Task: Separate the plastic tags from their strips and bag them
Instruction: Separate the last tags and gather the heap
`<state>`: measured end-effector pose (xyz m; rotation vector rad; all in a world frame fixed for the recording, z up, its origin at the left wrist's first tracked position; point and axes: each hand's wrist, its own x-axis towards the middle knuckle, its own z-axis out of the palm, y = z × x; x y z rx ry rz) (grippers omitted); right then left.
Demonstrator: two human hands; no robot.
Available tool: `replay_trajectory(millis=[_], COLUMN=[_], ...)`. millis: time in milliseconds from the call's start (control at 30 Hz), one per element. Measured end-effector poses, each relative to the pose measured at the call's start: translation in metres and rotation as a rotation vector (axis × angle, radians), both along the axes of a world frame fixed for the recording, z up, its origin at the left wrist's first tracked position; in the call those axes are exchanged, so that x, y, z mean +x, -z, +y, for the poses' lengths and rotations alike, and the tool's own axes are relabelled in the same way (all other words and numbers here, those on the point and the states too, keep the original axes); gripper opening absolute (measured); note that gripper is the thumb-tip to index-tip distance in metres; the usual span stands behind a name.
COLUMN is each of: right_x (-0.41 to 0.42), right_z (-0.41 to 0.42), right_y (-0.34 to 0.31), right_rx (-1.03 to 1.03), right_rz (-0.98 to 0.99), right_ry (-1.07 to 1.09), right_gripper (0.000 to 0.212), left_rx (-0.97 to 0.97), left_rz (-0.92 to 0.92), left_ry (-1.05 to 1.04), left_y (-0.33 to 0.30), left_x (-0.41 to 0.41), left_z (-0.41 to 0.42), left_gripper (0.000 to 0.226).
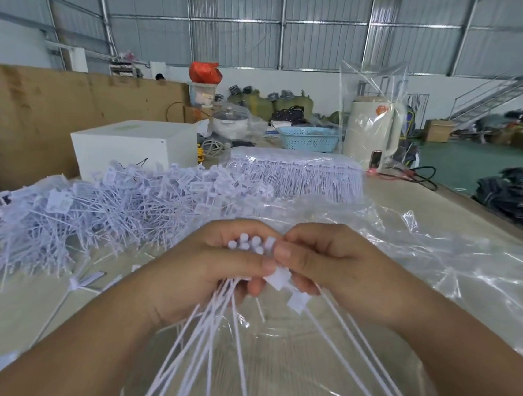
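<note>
Held low and centre over the table (412, 206): a bunch of white plastic tags (251, 244), heads up, tails fanning down past the bottom edge. Left hand (203, 262) curled around the bunch, knuckles hiding most of the heads. Right hand (321, 264) pinching one flat tag head (278, 277) between thumb and fingers (possibly still joined to a strip; too blurred to tell). Beneath both, a clear plastic bag (392, 252), crumpled. Left of that, a heap of loose tags (100, 201); beyond, a wrapped block of unseparated strips (300, 176), a white box (130, 150), a blue basket (307, 138).
</note>
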<state>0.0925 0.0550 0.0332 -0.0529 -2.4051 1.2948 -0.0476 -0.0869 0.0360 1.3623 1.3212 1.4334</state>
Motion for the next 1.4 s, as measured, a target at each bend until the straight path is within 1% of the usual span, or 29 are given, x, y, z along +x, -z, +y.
replay_trajectory(millis=[33, 100, 200, 233, 333, 433, 567, 600, 633, 667, 700, 733, 767, 800, 833, 900, 967, 1000, 1067, 1133, 1167, 1300, 1333, 1400], right_x=[0.002, 0.005, 0.006, 0.005, 0.001, -0.008, -0.009, -0.006, -0.003, 0.0, 0.001, 0.0, -0.002, -0.004, -0.006, -0.007, -0.005, -0.005, -0.005, -0.005, -0.003, 0.008, 0.009, 0.007], right_z=[0.003, 0.007, 0.007, 0.007, 0.003, -0.004, 0.001, 0.007, 0.013, 0.015, 0.014, 0.011, 0.009, 0.007, 0.006, 0.006, 0.007, 0.006, 0.004, 0.003, 0.004, 0.015, 0.016, 0.014], right_y=[-0.002, -0.003, -0.004, -0.004, -0.005, -0.001, -0.003, -0.004, -0.004, -0.004, -0.003, -0.001, 0.001, 0.004, 0.006, 0.007, 0.007, 0.007, 0.008, 0.007, 0.005, -0.003, -0.004, -0.004], right_rx=[0.023, 0.032, 0.055, 0.054, 0.003, -0.05, 0.164, 0.153, 0.091, 0.001, -0.082, -0.132, -0.146, -0.137, -0.129, -0.151, -0.183, -0.175, -0.143, -0.104, -0.081, -0.043, -0.044, -0.037], right_rz=[-0.044, -0.12, -0.106, -0.088, -0.012, 0.131, 0.298, 0.31, 0.297, 0.261, 0.206, 0.147, 0.098, 0.07, 0.062, 0.066, 0.057, 0.051, 0.051, 0.052, 0.034, -0.173, -0.199, -0.173], right_ry=[0.016, 0.039, 0.112, 0.147, 0.27, 0.421, 0.723, 0.724, 0.648, 0.515, 0.359, 0.217, 0.107, 0.037, -0.003, -0.041, -0.069, -0.069, -0.038, -0.027, -0.027, -0.027, -0.014, 0.067], right_gripper=[0.045, 0.052, 0.053, 0.052, 0.044, 0.046, 0.046, 0.047, 0.048, 0.046, 0.041, 0.035, 0.035, 0.041, 0.049, 0.061, 0.065, 0.064, 0.05, 0.034, 0.031, 0.048, 0.051, 0.054], left_rx=[-0.009, -0.036, -0.036, -0.026, 0.045, 0.143, 0.173, 0.156, 0.137, 0.12, 0.106, 0.09, 0.08, 0.071, 0.058, 0.019, -0.009, -0.03, -0.05, -0.051, -0.047, -0.028, -0.032, -0.021], left_rz=[-0.052, -0.098, -0.182, -0.182, -0.06, -0.106, -0.088, -0.095, -0.11, -0.123, -0.11, -0.086, -0.058, -0.043, -0.03, -0.019, -0.022, -0.025, -0.009, 0.036, 0.045, -0.036, -0.038, -0.034], left_ry=[-0.026, -0.068, -0.129, -0.164, -0.337, -0.502, -0.639, -0.631, -0.591, -0.523, -0.451, -0.387, -0.338, -0.299, -0.265, -0.19, -0.06, -0.015, 0.009, -0.025, -0.041, -0.137, -0.172, -0.238], left_y=[0.001, 0.002, 0.004, 0.005, 0.007, 0.009, 0.011, 0.01, 0.009, 0.006, 0.004, 0.003, 0.003, 0.002, 0.002, 0.002, -0.001, -0.002, -0.002, 0.0, 0.0, -0.001, -0.001, -0.001], left_x=[-0.002, -0.003, 0.004, 0.006, 0.014, 0.024, 0.021, 0.018, 0.015, 0.013, 0.011, 0.01, 0.01, 0.011, 0.012, 0.01, 0.009, 0.009, 0.007, 0.005, 0.005, 0.004, 0.006, 0.01], left_z=[0.0, 0.0, 0.004, 0.006, 0.012, 0.023, 0.023, 0.02, 0.017, 0.014, 0.012, 0.01, 0.009, 0.008, 0.008, 0.005, 0.001, 0.0, -0.001, 0.0, 0.0, 0.0, 0.0, 0.004], left_gripper=[0.014, 0.015, 0.01, 0.01, 0.016, 0.012, 0.018, 0.017, 0.013, 0.009, 0.011, 0.017, 0.018, 0.017, 0.021, 0.031, 0.029, 0.028, 0.027, 0.022, 0.022, 0.012, 0.011, 0.01])
